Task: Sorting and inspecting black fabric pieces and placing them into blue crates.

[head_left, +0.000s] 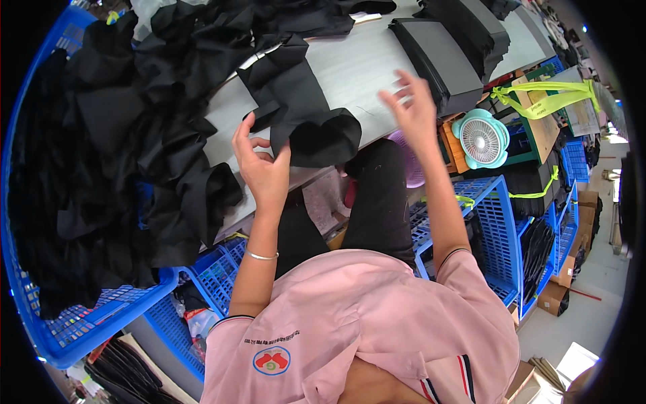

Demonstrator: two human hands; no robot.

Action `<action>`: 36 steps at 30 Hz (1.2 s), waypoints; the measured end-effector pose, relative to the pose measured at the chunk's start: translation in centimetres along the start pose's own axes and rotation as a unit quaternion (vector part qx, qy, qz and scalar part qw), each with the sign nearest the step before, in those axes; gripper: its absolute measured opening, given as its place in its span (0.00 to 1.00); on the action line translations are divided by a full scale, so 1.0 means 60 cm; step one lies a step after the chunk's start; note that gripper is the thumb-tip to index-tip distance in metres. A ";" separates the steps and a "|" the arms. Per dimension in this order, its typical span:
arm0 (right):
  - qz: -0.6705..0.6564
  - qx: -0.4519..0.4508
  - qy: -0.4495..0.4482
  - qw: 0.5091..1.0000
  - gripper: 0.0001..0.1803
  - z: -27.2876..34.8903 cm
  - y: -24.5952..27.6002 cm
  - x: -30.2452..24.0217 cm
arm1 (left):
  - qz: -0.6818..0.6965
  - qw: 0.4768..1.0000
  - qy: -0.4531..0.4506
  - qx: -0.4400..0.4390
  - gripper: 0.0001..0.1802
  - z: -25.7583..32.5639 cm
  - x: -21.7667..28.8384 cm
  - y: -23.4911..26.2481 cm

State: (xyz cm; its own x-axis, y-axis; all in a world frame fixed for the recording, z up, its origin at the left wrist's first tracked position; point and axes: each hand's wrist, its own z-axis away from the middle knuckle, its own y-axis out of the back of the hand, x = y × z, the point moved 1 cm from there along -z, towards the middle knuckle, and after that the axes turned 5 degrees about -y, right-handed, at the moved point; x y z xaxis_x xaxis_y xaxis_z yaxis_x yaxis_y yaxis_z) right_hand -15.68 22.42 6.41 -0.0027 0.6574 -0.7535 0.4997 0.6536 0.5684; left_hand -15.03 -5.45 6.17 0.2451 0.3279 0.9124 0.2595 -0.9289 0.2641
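A black fabric piece lies on the pale table, its near end curling up into a rounded fold close to the table's front edge. At the left side of that fold is my left hand, fingers apart and bent, with the thumb against the cloth and the index finger beside a small flap. No grip on the fabric shows. My right hand, a little blurred, is raised to the right of the piece with its fingers spread and nothing in them. It is nearest to a stack of black flat pieces.
A large heap of black fabric fills a blue plastic basket on the left. Right of the table stand a small turquoise fan, a yellow-green strap and blue crates. Cardboard boxes sit farther right.
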 end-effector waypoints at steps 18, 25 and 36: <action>0.269 0.090 -0.067 0.957 0.16 -0.157 0.132 0.151 | 0.309 0.892 0.131 -0.303 0.14 0.162 0.032 -0.020; 0.448 0.000 0.211 0.869 0.07 0.131 0.078 -0.040 | 0.455 0.719 0.313 -0.422 0.47 0.213 -0.004 -0.090; 0.037 -0.140 -0.060 0.988 0.08 0.346 0.117 -0.106 | 0.556 0.536 0.431 -0.467 0.56 0.277 -0.043 -0.172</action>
State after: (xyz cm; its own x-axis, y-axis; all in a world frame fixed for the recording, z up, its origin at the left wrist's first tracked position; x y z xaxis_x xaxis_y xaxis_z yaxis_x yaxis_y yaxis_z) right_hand 5.83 15.05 8.35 0.1355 0.6686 -0.7312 0.2366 0.6948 0.6791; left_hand -2.83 6.16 -4.09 -0.8636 -0.3448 0.3678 -0.2785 -0.2819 -0.9181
